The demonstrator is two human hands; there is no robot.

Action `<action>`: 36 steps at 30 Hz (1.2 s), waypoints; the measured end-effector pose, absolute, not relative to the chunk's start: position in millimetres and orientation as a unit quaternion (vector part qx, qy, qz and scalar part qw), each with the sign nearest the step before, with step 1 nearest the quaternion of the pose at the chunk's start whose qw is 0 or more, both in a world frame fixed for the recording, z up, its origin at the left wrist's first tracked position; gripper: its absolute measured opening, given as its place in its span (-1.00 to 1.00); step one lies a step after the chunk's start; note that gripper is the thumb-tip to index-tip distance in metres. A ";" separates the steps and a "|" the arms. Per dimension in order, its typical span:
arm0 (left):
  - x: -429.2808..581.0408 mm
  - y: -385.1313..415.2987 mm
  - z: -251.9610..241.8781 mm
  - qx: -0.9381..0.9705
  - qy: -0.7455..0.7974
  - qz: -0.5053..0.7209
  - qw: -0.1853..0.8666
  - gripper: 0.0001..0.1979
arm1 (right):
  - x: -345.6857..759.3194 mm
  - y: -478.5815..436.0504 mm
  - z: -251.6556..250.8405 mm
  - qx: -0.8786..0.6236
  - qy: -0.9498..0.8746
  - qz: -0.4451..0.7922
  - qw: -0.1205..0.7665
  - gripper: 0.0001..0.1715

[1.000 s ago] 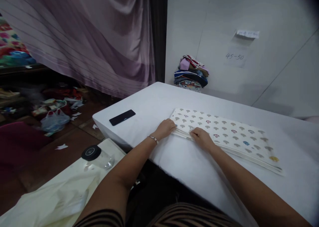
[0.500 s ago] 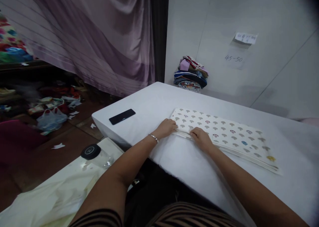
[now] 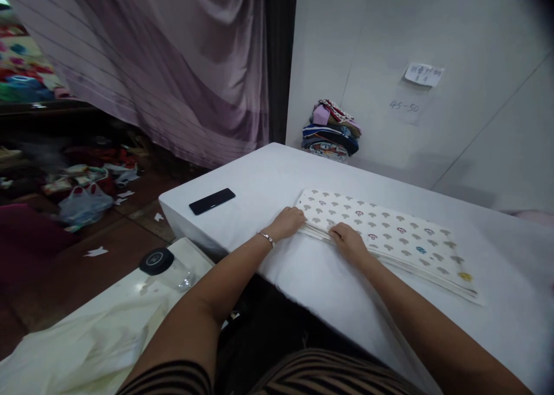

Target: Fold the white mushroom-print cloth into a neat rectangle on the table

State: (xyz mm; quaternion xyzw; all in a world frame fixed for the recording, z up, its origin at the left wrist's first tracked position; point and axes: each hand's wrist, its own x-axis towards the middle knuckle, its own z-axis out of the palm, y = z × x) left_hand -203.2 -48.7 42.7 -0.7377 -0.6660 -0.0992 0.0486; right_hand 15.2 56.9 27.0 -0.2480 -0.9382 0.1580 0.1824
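Note:
A long folded white cloth [image 3: 381, 227] printed with grey mushroom shapes and a few coloured motifs lies flat, in several layers, on the white-covered table [image 3: 264, 175]. At its near left corner my left hand [image 3: 291, 222], with a bracelet on the wrist, is closed on the cloth's edge. My right hand [image 3: 348, 239] pinches the near long edge a short way to the right. The fingertips of both hands are partly hidden by the fabric layers.
A black phone [image 3: 212, 201] lies on the table's left part. Stacked folded fabrics [image 3: 331, 132] stand behind the far edge by the wall. Lower left, a side surface holds a black-lidded clear jar [image 3: 156, 261] and pale cloth [image 3: 86, 349]. A purple curtain [image 3: 208, 66] hangs behind.
Both hands keep their hold on the cloth's near edge. The cloth's right end has shifted slightly left; otherwise the view has only moved a little.

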 end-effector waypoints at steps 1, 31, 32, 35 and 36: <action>-201.5 -47.6 42.7 -0.738 -0.666 -0.094 0.061 -0.80 | 15.3 55.7 26.2 -0.246 -0.941 0.145 0.183 -0.70; -185.7 -54.0 27.6 -0.760 -0.623 -0.111 0.150 -0.91 | 14.0 48.4 22.8 -0.257 -0.945 0.083 0.186 -0.84; -186.0 -55.8 27.8 -0.761 -0.624 -0.102 0.145 -0.91 | 14.3 48.1 22.5 -0.249 -0.947 0.076 0.189 -0.84; -186.6 -59.0 27.9 -0.757 -0.634 -0.084 0.137 -0.90 | 15.5 46.5 23.1 -0.217 -0.954 0.059 0.196 -0.84; -186.7 -59.3 27.9 -0.754 -0.637 -0.084 0.135 -0.90 | 16.1 46.0 23.6 -0.207 -0.957 0.056 0.197 -0.84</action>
